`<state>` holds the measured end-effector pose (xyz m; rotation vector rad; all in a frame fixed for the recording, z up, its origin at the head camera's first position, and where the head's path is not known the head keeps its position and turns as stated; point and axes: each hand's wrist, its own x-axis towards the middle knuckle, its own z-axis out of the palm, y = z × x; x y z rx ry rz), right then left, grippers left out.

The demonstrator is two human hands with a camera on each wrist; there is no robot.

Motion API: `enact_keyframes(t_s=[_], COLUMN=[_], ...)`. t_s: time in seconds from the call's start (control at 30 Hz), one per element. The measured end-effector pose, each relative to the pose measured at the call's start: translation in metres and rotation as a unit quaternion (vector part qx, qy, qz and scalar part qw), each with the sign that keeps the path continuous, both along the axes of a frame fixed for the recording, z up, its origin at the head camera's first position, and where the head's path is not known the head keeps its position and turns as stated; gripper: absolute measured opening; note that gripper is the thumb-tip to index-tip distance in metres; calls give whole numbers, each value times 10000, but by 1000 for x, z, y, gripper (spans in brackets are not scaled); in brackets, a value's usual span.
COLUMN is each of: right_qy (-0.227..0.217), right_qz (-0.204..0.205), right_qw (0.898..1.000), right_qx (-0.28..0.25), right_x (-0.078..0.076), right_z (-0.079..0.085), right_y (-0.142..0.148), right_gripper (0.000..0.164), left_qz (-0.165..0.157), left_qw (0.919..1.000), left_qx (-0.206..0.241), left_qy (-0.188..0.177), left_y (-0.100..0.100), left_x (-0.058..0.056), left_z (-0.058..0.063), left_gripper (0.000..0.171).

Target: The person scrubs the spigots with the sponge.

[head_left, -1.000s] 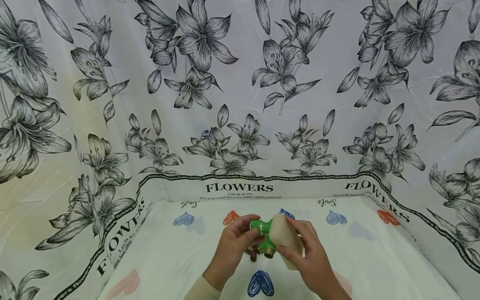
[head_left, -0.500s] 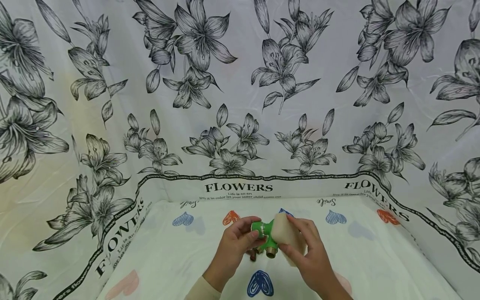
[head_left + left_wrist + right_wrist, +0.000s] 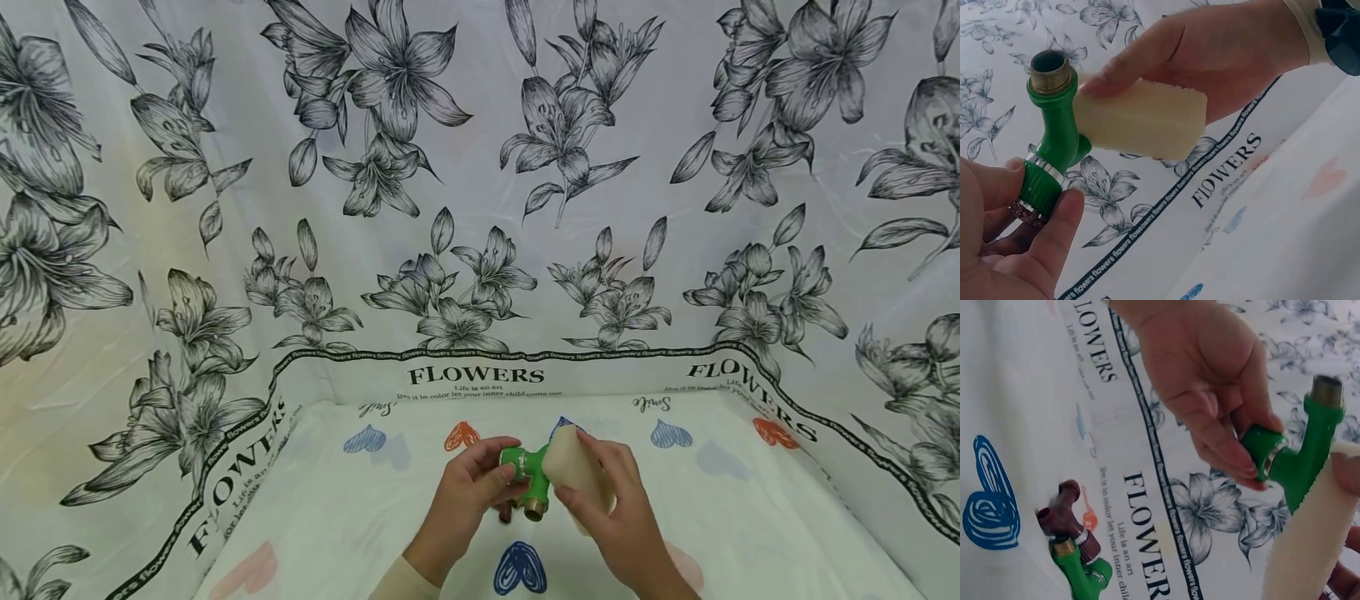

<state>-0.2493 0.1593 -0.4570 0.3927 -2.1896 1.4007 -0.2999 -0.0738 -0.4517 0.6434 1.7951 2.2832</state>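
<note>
My left hand (image 3: 468, 492) pinches the round knob end of a green valve (image 3: 1057, 128) between thumb and fingers, just beside a silver band. The valve has a brass threaded outlet (image 3: 1051, 78), which points toward me in the head view. In my right hand (image 3: 626, 512) is a cream sponge block (image 3: 1147, 119), gripped with the thumb on one face and fingers on the other. The sponge lies right against the valve's far side and hides part of its body. Both things are held up above the white cloth.
A maroon valve (image 3: 1063, 509) and a second green valve (image 3: 1082, 575) lie together on the heart-printed cloth (image 3: 337, 517), mostly hidden below my hands in the head view. Flower-printed curtain (image 3: 480, 292) walls rise at the back and both sides.
The sponge has shifted slightly against the valve and turned a little. The valve's brass outlet has swung slightly left and toward me. Both hands keep their holds.
</note>
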Motion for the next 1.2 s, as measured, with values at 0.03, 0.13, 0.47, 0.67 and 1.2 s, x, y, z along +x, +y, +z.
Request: enact_keyframes(t_s=[0.03, 0.13, 0.47, 0.67, 1.2], right_qy=[13, 69, -355, -351, -33], right_qz=[88, 357, 1536, 1334, 572], right_qw=[10000, 9993, 9869, 9901, 9984], right_qx=[17, 100, -326, -271, -13], right_x=[1, 6, 19, 19, 2], right_z=[0, -1, 9, 7, -2], right_y=[-2, -5, -16, -14, 1], right_gripper=[68, 67, 65, 68, 67], left_qz=[39, 121, 411, 386, 200], left_qw=[10000, 9999, 9987, 9988, 9994], left_qx=[21, 103, 202, 244, 54], left_qy=[0, 1, -203, -177, -261], left_y=[0, -1, -4, -4, 2], left_x=[0, -1, -4, -3, 4], left_z=[0, -1, -2, -2, 1], left_gripper=[41, 41, 39, 38, 37])
